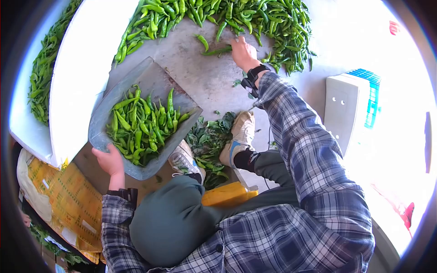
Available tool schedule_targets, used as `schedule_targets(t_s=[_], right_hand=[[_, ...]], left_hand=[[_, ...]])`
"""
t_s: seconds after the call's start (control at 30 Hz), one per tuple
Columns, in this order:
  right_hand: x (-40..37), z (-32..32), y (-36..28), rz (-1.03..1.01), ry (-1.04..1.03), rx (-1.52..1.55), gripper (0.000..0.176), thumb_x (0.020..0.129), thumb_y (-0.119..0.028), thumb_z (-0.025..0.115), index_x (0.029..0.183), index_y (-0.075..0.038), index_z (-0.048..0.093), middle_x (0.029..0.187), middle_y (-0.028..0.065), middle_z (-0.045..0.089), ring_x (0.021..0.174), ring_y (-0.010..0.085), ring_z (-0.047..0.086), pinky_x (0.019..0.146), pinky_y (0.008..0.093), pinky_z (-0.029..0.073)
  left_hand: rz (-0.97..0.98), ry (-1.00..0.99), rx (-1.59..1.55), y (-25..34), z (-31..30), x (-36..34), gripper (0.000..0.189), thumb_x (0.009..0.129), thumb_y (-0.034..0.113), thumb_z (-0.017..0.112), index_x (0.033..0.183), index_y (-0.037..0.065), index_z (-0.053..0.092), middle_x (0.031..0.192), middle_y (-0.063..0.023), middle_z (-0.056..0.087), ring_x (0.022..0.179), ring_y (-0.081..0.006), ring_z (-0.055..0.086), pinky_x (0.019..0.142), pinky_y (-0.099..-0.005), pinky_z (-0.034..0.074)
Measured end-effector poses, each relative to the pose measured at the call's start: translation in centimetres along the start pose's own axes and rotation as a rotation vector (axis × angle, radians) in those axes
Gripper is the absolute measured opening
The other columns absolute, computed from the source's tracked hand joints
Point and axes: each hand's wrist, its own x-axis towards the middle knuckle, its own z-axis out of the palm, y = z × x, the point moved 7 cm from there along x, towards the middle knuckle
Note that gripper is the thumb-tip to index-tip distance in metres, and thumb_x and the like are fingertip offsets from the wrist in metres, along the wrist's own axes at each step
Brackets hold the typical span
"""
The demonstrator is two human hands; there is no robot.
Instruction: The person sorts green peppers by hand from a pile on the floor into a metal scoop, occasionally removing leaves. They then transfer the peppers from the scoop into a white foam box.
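My left hand (110, 160) grips the rim of a grey metal scoop (175, 96), its thumb over the edge. In the scoop lies a heap of long green chili peppers (141, 125). My right hand (243, 53) reaches down to the floor at the near edge of a large pepper pile (291, 34). Its fingers are closed at the end of a green chili pepper (217, 51); the fingertips are partly hidden. Another loose pepper (203, 42) lies just beyond it.
A white foam box (84, 68) with more peppers stands at the left, above a yellow printed carton (68, 195). Leaves and discarded peppers (211, 136) lie between my shoes (240, 132). A whitish crate (346, 104) with a blue basket (371, 91) stands right.
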Motion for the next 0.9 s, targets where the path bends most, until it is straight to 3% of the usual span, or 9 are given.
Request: schedule_targets(t_s=[0.23,0.3,0.33,0.4,0.47,0.57,0.6,0.7,0.9], right_hand=[[-2.9,0.3,1.1,0.066,-0.133,0.022,0.022,0.077,-0.02,0.048,0.084,-0.004,0.062,0.081,0.0192,0.063,0.077,0.0345,0.061,0.068,0.0424,0.049],[-3.3,-0.1,0.1,0.006,-0.148,0.23,0.024,0.077,-0.022,0.048,0.08,-0.004,0.063,0.083,0.0169,0.063,0.078,0.0337,0.061,0.069,0.0419,0.049],[-3.9,0.9,-0.5,0.092,-0.352,0.59,0.026,0.076,-0.025,0.048,0.084,-0.005,0.063,0.084,0.0176,0.062,0.078,0.0321,0.061,0.071,0.0414,0.048],[-5.0,-0.5,-4.4,-0.087,-0.295,0.504,0.028,0.076,-0.028,0.049,0.088,-0.007,0.064,0.084,0.0176,0.062,0.078,0.0312,0.061,0.072,0.0405,0.048],[-7.9,-2.6,-10.1,-0.235,-0.407,0.747,0.02,0.082,-0.022,0.051,0.089,-0.007,0.061,0.071,0.0082,0.063,0.058,0.0176,0.061,0.059,0.0319,0.05],[-8.4,-2.7,-13.9,-0.347,-0.605,0.773,0.021,0.082,-0.024,0.052,0.09,-0.007,0.061,0.072,0.0105,0.063,0.063,0.0208,0.061,0.06,0.0332,0.05],[-6.1,-2.1,-12.9,-0.344,-0.401,0.465,0.02,0.077,-0.021,0.053,0.09,-0.009,0.062,0.089,0.0157,0.061,0.082,0.0272,0.061,0.072,0.0379,0.048],[-1.6,-1.0,-9.0,-0.205,-0.075,0.092,0.017,0.078,-0.013,0.052,0.092,-0.008,0.06,0.091,0.0167,0.057,0.083,0.0281,0.061,0.069,0.0393,0.049],[-1.4,0.1,-8.4,-0.269,-0.091,-0.083,0.016,0.079,-0.01,0.049,0.093,-0.007,0.057,0.089,0.017,0.052,0.081,0.0323,0.06,0.066,0.0413,0.05]], left_hand=[[0.002,-0.013,0.043,0.0,0.0,-0.1,0.051,0.078,0.026,0.054,0.114,-0.005,0.036,0.094,-0.0279,0.057,0.087,-0.042,0.056,0.076,-0.0457,0.043],[-0.003,-0.008,-0.008,0.0,0.0,0.0,0.052,0.078,0.025,0.054,0.115,-0.006,0.035,0.094,-0.0284,0.057,0.087,-0.0422,0.056,0.076,-0.0456,0.043],[-0.006,-0.005,-0.006,0.0,-0.1,0.0,0.052,0.078,0.025,0.054,0.115,-0.006,0.035,0.094,-0.0284,0.057,0.087,-0.0422,0.056,0.076,-0.0456,0.043],[-0.012,-0.026,0.042,0.0,0.0,0.0,0.053,0.078,0.024,0.054,0.116,-0.007,0.034,0.095,-0.0287,0.057,0.088,-0.0423,0.056,0.076,-0.0452,0.043],[-0.007,-0.011,0.032,0.3,-0.2,-0.1,0.052,0.079,0.024,0.054,0.116,-0.008,0.034,0.095,-0.0291,0.057,0.088,-0.0425,0.056,0.076,-0.0452,0.043],[0.016,0.007,0.03,0.3,-0.2,-0.1,0.051,0.079,0.023,0.054,0.115,-0.008,0.035,0.096,-0.0295,0.056,0.088,-0.0429,0.055,0.076,-0.0454,0.043],[0.026,0.015,0.031,0.2,-0.2,-0.1,0.051,0.079,0.023,0.054,0.115,-0.008,0.035,0.096,-0.0297,0.056,0.088,-0.0431,0.055,0.076,-0.0457,0.043],[0.013,-0.024,0.014,0.1,0.0,0.0,0.05,0.08,0.023,0.054,0.115,-0.008,0.035,0.095,-0.0298,0.056,0.088,-0.0434,0.055,0.076,-0.0461,0.043],[0.017,-0.021,-0.018,0.8,-0.4,-0.2,0.05,0.079,0.023,0.054,0.114,-0.007,0.035,0.093,-0.0297,0.056,0.087,-0.0439,0.055,0.075,-0.0465,0.042]])
